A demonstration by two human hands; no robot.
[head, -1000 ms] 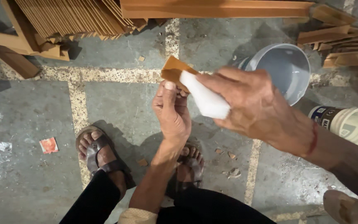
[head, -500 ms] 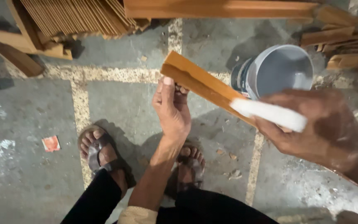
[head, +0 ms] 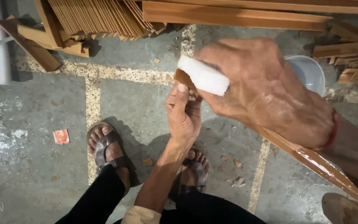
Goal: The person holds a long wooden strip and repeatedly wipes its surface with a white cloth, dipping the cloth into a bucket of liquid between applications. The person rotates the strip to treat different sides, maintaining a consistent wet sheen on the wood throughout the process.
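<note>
Looking down from my head, I am finding a good deal hidden: my right hand (head: pixel 266 89) is filling the upper middle of the view and covering most of the wooden strip (head: pixel 311 159), so I am seeing only its near end poking out by my left thumb and its glossy, wet-looking lower stretch running down to the right, where it is cut off near the corner. My right fingers are curled shut around a white foam block (head: pixel 204 76), which is pressing on the strip's upper end; how far the block goes into my palm I cannot tell. My left hand (head: pixel 183 114) is reaching up from below, its thumb and fingers pinching the strip's end just under the foam. Behind my right hand a pale plastic bucket (head: pixel 311 72) is showing only part of its rim, the rest blocked by my knuckles. A red thread (head: pixel 333 128) is circling my right wrist. Along the top, a stack of thin wooden slats (head: pixel 100 16) and longer planks (head: pixel 237 16) are lying on the concrete floor (head: pixel 30 166), cropped by the frame. My sandalled foot (head: pixel 104 145) is standing left of my arm, the other half hidden behind it, and a small red scrap (head: pixel 61 136) is lying near the left sandal.
</note>
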